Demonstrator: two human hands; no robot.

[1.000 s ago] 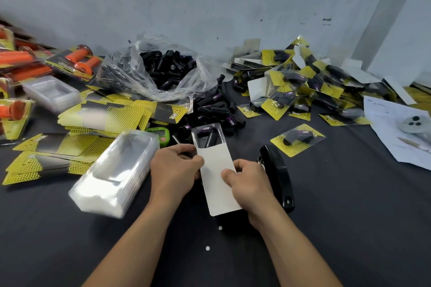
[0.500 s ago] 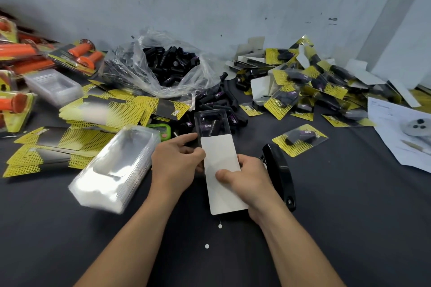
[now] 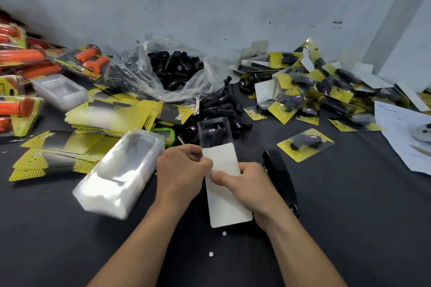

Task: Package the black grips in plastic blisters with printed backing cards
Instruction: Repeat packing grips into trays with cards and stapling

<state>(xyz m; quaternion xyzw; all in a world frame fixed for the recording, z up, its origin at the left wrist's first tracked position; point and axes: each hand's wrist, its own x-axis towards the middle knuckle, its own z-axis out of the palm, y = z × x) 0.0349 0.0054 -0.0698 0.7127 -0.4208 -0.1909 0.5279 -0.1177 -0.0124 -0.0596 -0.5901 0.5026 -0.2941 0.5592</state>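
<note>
Left hand [image 3: 182, 170] has changed its hold. Half a second back the index finger was pointing out toward the blister [image 3: 213, 131]; now it's tucked in again, and the fingers [image 3: 196, 150] are bunched at the top left corner of the backing card [image 3: 227, 202]. That hand has crept in over the card's left edge. On the right hand [image 3: 247, 184], the thumb has slid across the white face to that same left edge, so the two thumbs now almost meet. I can't tell whether the card has gone any deeper into the blister. My view has dipped a touch closer.
</note>
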